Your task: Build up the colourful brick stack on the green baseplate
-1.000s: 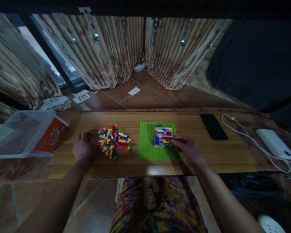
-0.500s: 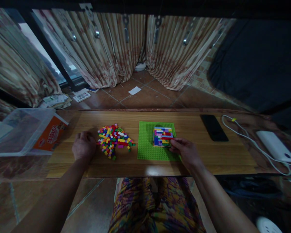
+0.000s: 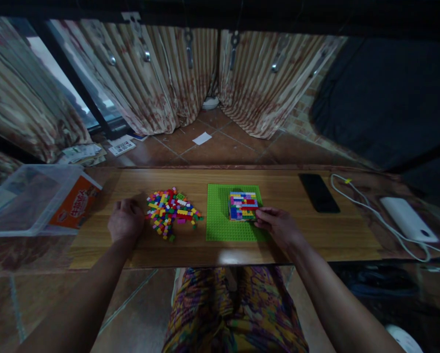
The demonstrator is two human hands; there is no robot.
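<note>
Hands at brick block and brick pile

Right hand (image 3: 279, 226) grip pinches the near right corner of the multicolour brick block (image 3: 242, 206) on the green baseplate (image 3: 223, 223). Left hand (image 3: 125, 221) rests curled on the surface (image 3: 315, 235), loose brick pile (image 3: 170, 212) just to its right

The plastic bin (image 3: 25, 201) (far left) is cut off by the edge.

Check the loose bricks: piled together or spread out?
Piled together: the loose bricks form one heap on the table, beside the left hand.
</note>
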